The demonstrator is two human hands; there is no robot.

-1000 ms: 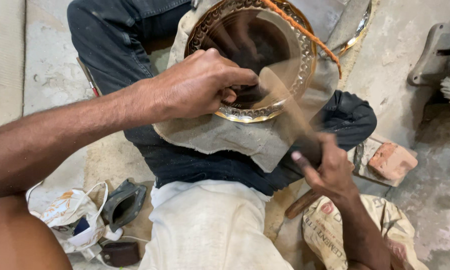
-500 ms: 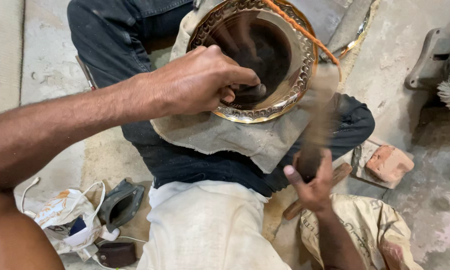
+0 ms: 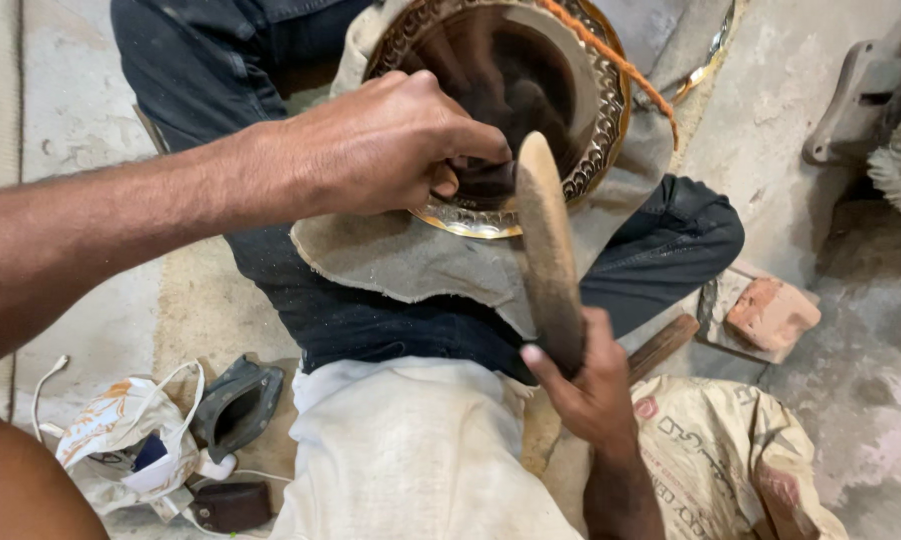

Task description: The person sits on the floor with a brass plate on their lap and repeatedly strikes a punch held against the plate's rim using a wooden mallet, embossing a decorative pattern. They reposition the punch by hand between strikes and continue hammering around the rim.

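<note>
My wooden mallet [image 3: 548,250], a blur half a second ago, now stands sharp, its head up at twelve o'clock over the rim of the brass plate [image 3: 601,120]. My right hand [image 3: 589,385] has its fingers wrapped tight around the handle at five o'clock. My left hand [image 3: 391,145] curls knuckles-up, fingers pinched on the plate's near edge, which rests on a grey cloth [image 3: 401,260] across my lap.

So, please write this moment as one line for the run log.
left hand: on brass plate, gripping | right hand: holds wooden mallet, raised | plate on grey cloth over lap
</note>
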